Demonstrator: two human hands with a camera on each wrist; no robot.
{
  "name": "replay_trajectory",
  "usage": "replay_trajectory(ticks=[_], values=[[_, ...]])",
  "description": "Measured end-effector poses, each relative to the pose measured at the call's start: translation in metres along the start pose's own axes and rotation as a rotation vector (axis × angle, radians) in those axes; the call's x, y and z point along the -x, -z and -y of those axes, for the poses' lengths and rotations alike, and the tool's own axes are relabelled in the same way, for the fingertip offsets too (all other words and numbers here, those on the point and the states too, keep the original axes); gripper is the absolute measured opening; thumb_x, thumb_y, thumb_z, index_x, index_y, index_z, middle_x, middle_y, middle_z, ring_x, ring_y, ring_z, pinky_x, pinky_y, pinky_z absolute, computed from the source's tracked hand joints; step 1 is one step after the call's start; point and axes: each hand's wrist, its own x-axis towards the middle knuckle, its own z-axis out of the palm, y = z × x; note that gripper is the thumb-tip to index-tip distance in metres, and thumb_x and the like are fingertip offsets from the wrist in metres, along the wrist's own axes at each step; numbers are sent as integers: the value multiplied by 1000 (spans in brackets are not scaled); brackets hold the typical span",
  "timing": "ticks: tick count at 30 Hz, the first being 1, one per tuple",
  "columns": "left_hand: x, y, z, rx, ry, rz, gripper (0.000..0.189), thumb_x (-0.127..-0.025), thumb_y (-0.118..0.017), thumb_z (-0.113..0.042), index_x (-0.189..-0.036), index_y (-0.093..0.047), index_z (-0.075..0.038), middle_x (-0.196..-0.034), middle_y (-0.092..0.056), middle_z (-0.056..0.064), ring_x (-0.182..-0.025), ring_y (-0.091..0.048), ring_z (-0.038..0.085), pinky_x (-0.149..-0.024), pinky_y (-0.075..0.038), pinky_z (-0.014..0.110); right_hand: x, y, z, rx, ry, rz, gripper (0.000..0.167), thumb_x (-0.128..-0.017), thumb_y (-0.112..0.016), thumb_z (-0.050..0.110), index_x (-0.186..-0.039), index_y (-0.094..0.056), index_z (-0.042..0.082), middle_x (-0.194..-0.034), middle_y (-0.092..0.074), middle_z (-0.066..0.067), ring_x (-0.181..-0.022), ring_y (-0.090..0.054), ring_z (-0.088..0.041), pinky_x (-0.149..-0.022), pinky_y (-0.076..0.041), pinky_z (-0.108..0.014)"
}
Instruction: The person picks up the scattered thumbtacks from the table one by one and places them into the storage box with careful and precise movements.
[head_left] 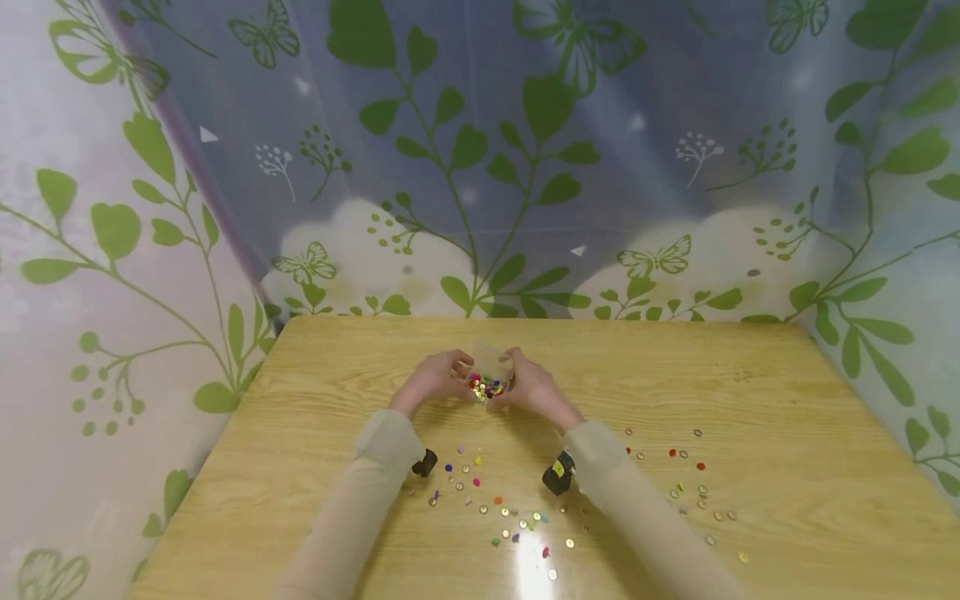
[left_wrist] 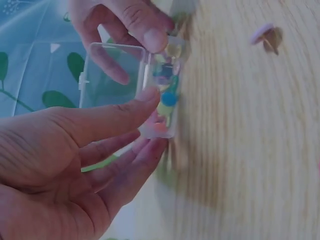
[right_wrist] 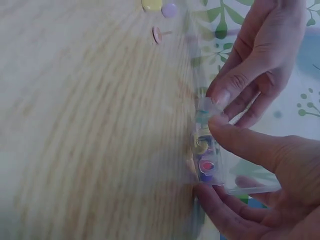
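Between both hands is a small clear plastic box with its hinged lid raised and colourful thumbtacks inside. My left hand grips one end of it, its thumb at the front wall and its fingers around the end and below. At the opposite end my right hand holds it in the same way, thumb in front and fingers beneath. Through the clear wall, tacks in blue, yellow and pink show in the left wrist view. The box is tilted, low over the far half of the wooden table.
Loose thumbtacks in many colours lie scattered under and between the forearms, and another group lies right of the right arm. One pale purple tack rests near the box. A leaf-patterned curtain hangs behind the table's back edge.
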Motion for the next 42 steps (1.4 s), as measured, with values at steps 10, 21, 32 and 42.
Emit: replay_trajectory(ticks=[10,21,32,42], values=[[1,-6,-2,-7,1,-56,51,-78,-89,-15,-122,-66,-2,-114,-71,13,-102,-67,28,-85,-57,37,-1,3,-1,-8,-24,-8,86,-70,-95,18,-139,-45,2,-120,-67,-20,-106,-64,-34,-92,-52,-47],[0,-21,-14,1,27,-69,52,-74,-91,-14,-118,-66,0,-112,-72,13,-102,-68,27,-89,-56,36,5,18,-7,20,-57,64,84,-71,-94,14,-138,-46,3,-119,-66,-21,-102,-64,-33,-91,-53,-45],[7,-37,-30,-84,13,-38,48,-72,-93,-21,-106,-65,-3,-101,-69,6,-90,-64,20,-83,-54,31,19,33,-25,33,9,126,80,-69,-94,14,-133,-49,-2,-104,-66,-17,-89,-63,-28,-82,-54,-42],[21,-54,-45,-81,4,17,49,-74,-92,-25,-107,-61,-3,-99,-66,5,-90,-62,22,-85,-54,35,40,41,-43,-24,47,148,66,-71,-91,7,-124,-53,-3,-106,-67,-17,-89,-65,-27,-81,-57,-40]])
